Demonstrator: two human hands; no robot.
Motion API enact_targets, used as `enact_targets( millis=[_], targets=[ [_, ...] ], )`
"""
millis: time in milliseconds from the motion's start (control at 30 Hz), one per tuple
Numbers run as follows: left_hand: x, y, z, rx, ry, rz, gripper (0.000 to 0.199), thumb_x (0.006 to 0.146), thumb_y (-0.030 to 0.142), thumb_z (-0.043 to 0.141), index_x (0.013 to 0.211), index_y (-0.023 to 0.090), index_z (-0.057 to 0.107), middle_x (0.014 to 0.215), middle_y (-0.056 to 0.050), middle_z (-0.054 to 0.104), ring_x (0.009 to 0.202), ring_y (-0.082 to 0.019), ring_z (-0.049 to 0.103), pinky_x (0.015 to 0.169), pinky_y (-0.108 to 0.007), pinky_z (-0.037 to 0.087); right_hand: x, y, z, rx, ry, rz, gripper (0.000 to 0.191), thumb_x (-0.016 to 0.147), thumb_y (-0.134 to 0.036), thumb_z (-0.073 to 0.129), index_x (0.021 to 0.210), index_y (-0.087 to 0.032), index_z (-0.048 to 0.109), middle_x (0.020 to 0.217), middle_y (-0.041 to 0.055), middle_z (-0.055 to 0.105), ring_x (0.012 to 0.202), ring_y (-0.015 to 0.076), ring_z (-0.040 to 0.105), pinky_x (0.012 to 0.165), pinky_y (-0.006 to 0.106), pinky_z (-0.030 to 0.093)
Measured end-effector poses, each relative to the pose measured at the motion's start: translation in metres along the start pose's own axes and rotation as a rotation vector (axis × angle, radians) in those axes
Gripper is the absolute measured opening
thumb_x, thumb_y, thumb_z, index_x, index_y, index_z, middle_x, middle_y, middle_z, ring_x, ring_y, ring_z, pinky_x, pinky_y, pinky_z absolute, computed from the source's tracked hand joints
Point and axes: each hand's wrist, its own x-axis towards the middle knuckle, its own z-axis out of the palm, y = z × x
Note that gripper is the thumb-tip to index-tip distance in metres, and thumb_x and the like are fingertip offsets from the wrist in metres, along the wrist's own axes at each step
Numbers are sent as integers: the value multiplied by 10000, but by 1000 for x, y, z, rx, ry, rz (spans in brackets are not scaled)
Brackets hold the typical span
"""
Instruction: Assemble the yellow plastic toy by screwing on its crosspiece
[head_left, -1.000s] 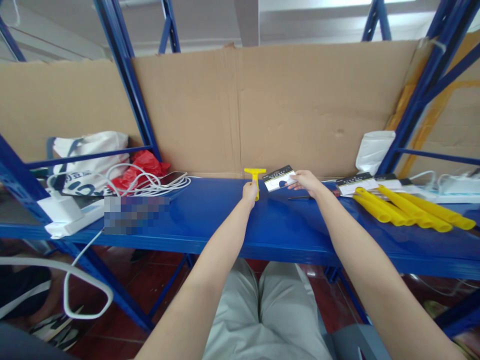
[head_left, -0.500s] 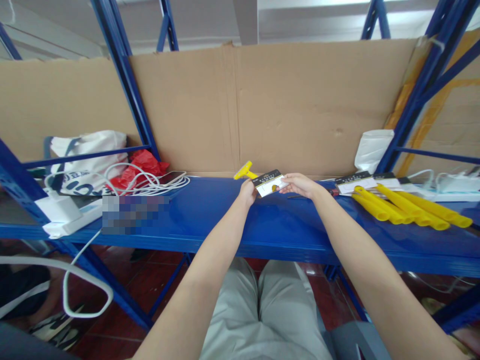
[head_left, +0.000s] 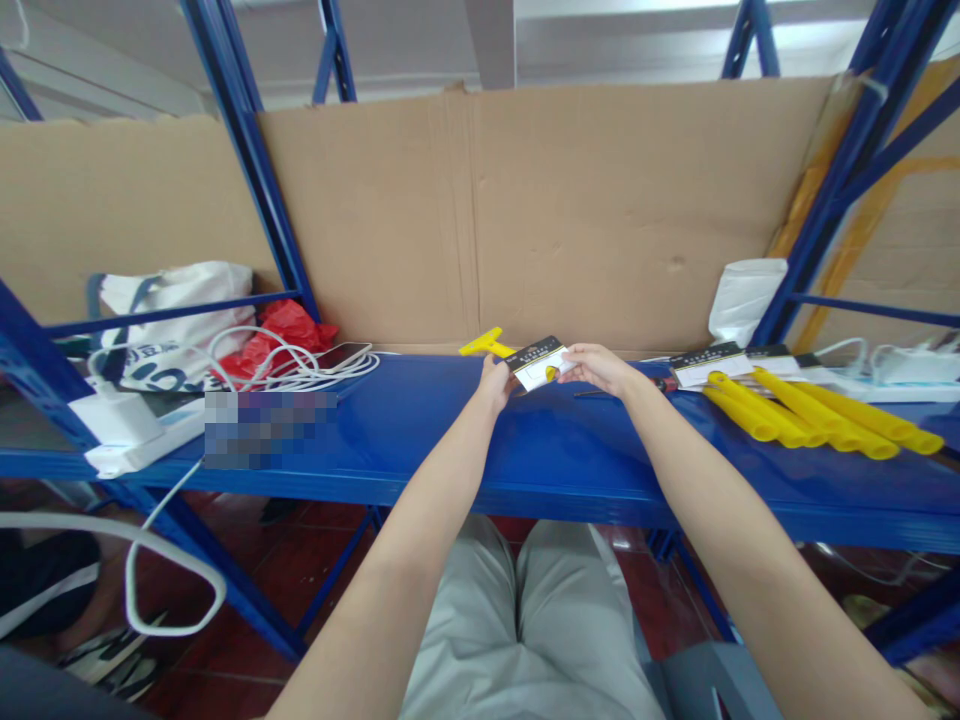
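Above the blue shelf my left hand [head_left: 496, 382] is closed around a yellow T-shaped tool [head_left: 484, 344] that looks like a small scraper. Its wide head sticks out to the upper left. A black-and-white printed card [head_left: 536, 366] lies along the tool's handle and hides most of it, with a bit of yellow showing near the card's right end. My right hand [head_left: 596, 368] pinches that right end. Behind my right wrist lies a screwdriver [head_left: 664, 384] with a dark red handle, partly covered.
On the right, several yellow tubes [head_left: 817, 415] lie beside more printed cards [head_left: 711, 364]. A white pouch [head_left: 746, 300] leans on the cardboard wall [head_left: 585, 220]. To the left are white cables [head_left: 330, 372], a power strip [head_left: 161, 440], a red plastic bag [head_left: 285, 335] and a cloth bag [head_left: 187, 290].
The yellow tool's head has turned slightly and now shows broader, a little further left. Both hands stay nearly in place on the tool and card.
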Motion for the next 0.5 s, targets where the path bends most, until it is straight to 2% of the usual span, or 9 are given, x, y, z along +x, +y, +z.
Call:
enact_targets(
  millis=[200, 400, 500],
  targets=[
    [-13, 5, 5, 71, 57, 4, 605, 720, 3, 616, 1214, 283, 409, 853, 12, 661, 669, -149, 682, 737, -346, 561, 1, 3, 2, 20, 30, 0, 217, 913, -37, 431, 749, -161, 500, 607, 30, 638, 501, 99, 612, 615, 233, 551],
    [-7, 2, 5, 27, 51, 21, 566, 715, 54, 660, 1191, 253, 427, 913, -19, 687, 710, -162, 701, 766, -362, 555, 3, 6, 8, 57, 56, -11, 226, 910, -40, 441, 733, -166, 499, 625, 35, 644, 525, 109, 621, 662, 271, 568],
    [-2, 0, 5, 7, 29, 16, 478, 727, 65, 642, 1155, 206, 482, 921, -51, 707, 766, -182, 712, 784, -354, 543, 5, 8, 11, 86, 79, -25, 228, 912, -45, 441, 725, -163, 500, 640, 38, 647, 527, 102, 612, 659, 264, 561]
  ],
)
